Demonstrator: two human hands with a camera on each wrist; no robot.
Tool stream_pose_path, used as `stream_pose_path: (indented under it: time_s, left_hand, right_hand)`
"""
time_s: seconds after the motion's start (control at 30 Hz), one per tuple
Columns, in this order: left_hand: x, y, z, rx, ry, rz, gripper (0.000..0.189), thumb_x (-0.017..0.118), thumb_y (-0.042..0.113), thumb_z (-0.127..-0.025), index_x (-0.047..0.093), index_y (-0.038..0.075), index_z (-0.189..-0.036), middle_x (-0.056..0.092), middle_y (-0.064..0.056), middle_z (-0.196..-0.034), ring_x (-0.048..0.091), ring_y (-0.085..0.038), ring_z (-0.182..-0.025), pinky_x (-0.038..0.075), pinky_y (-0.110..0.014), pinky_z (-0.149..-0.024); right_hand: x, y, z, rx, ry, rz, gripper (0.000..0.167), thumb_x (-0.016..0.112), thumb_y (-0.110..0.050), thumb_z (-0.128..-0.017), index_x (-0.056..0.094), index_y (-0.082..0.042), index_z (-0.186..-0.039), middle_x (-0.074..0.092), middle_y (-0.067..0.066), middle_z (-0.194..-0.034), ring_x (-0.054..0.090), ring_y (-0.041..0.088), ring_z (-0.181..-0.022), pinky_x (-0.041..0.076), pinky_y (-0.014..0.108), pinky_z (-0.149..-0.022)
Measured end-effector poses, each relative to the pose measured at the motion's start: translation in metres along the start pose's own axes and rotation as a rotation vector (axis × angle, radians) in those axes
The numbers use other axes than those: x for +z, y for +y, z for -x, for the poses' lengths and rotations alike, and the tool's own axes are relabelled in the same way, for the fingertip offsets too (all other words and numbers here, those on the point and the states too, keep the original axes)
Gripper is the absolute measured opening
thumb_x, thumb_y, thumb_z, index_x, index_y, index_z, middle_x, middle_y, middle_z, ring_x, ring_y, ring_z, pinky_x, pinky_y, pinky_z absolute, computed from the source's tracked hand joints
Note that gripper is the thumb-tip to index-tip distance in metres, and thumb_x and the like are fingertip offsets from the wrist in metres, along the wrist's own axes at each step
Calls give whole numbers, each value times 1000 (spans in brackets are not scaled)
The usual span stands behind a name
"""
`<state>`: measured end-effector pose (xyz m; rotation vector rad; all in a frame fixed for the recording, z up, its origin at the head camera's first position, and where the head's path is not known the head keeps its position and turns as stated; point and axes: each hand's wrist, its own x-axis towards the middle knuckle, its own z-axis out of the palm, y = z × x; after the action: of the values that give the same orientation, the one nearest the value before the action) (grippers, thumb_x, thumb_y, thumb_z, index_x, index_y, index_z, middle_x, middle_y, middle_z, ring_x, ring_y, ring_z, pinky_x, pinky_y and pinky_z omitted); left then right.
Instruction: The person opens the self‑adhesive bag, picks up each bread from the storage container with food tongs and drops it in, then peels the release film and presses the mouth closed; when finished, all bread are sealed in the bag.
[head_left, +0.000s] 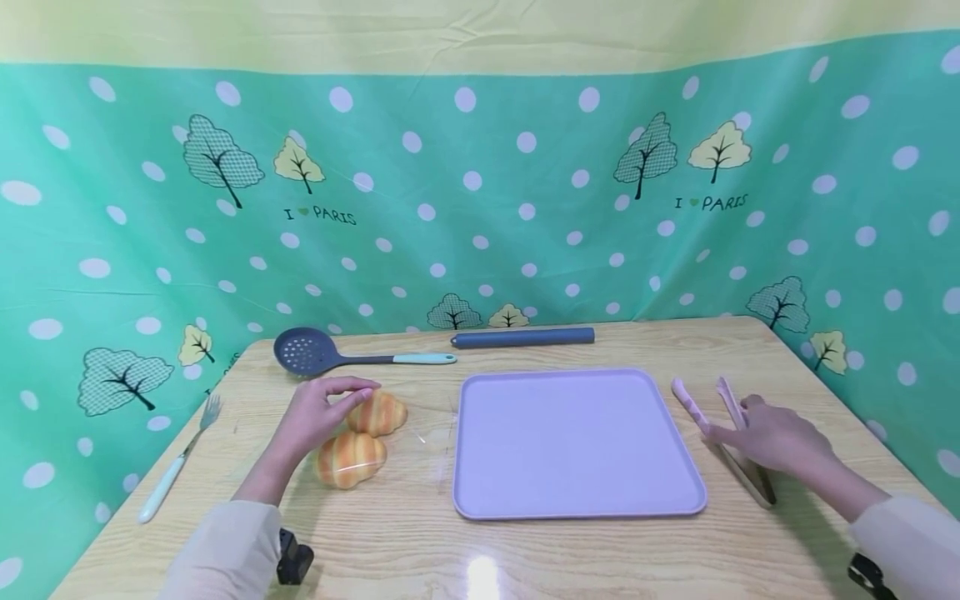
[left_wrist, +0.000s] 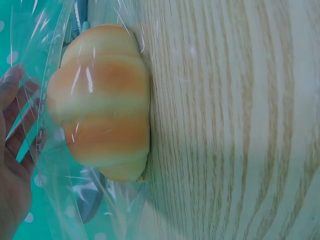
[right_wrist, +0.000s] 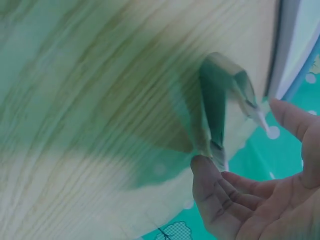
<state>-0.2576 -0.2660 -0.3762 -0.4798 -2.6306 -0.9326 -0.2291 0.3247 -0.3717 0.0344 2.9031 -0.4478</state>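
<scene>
Two croissant-shaped rolls (head_left: 350, 459) with orange-brown stripes lie on the left of the table, clear plastic film over them. My left hand (head_left: 324, 408) is just above the farther roll, thumb and index finger pinching the edge of the clear plastic bag (left_wrist: 52, 125). In the left wrist view one roll (left_wrist: 107, 105) shows large through the film. On the right, my right hand (head_left: 783, 437) holds a pair of tongs (head_left: 738, 471) between thumb and fingers. The tongs' pinkish arms stand spread; their bent end points toward me.
A lilac tray (head_left: 573, 510) lies between the hands. Behind it is a dark blue rod (head_left: 525, 337). A slotted skimmer (head_left: 307, 351) with a light blue handle lies at the back left, a fork (head_left: 176, 471) along the left edge. A dotted green cloth (head_left: 480, 200) hangs behind the table.
</scene>
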Motion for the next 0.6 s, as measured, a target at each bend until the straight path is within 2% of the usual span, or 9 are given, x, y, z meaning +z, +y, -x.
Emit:
stream_pose_path:
  time_s: [0.07,0.17,0.3,0.47,0.6]
  left_hand:
    - [-1,0,0,-3,-3,-3,14,71,12,-96,79,7,-107,77,-9,-106,71,-34,-106,55,-54,-88]
    - [-2,1,0,-5,-4,-10,14,71,12,-96,79,7,-107,77,-9,-106,71,-34,-105,55,-54,-86]
    - [-3,1,0,1,-9,-20,14,71,12,-96,79,8,-107,77,-8,-105,71,-33,-104,55,-54,-85]
    - [-4,1,0,7,-14,-33,14,71,14,-97,79,8,-107,77,-8,-105,71,-33,-105,54,-56,-87]
    - [-4,1,-1,8,-17,-34,15,70,15,-97,79,9,-107,77,-8,-106,71,-33,-105,54,-56,-87]
  right_hand:
    - [-3,-2,2,-15,24,-1,103,55,-65,-96,33,27,-136,58,44,-112,62,55,-90,53,51,-61]
    - [-5,-6,7,-53,64,-15,95,54,-61,-99,36,24,-138,64,37,-106,64,47,-84,51,46,-58]
    - [-7,-19,13,-94,115,-28,83,55,-56,-100,44,17,-139,65,31,-107,63,33,-79,45,36,-53]
    - [-11,-40,20,-136,175,-46,72,60,-52,-99,55,11,-133,66,30,-111,65,43,-90,52,45,-60]
    - [-11,-60,24,-178,220,-81,65,63,-51,-98,61,6,-130,70,22,-107,67,37,-89,52,44,-63]
